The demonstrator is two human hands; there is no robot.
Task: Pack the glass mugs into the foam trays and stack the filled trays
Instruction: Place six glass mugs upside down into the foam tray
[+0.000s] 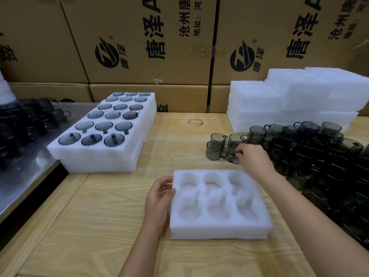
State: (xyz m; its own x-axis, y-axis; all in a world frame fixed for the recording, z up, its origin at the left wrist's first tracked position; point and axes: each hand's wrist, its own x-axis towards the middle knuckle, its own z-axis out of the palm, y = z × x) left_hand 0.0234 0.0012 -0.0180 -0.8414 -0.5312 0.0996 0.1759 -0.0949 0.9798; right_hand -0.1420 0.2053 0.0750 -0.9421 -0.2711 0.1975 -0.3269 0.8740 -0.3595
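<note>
**Head camera: 1 hand on the tray, 1 on a mug at the packing table**

Nearest on the wooden table (89, 226) lies a white 6-pocket foam tray (199, 231), every pocket unfilled. The left hand (159, 194) rests against the tray's left edge, thumb on the rim and fingers loosely curved, gripping nothing. Just beyond the tray's far right corner, the right hand (254, 158) pinches the handle of a smoky glass mug (232, 150), which stands upright on the table among 3 other mugs. To the right, a dark heap of loose mugs (319, 156) runs along the table edge. At mid-left sit the filled trays (99, 156), stacked, with 18 mugs showing in the top layer, 3 across. Farther right stands a pile of spare foam (299, 96). Printed cartons (139, 37) wall off the far side.
</note>
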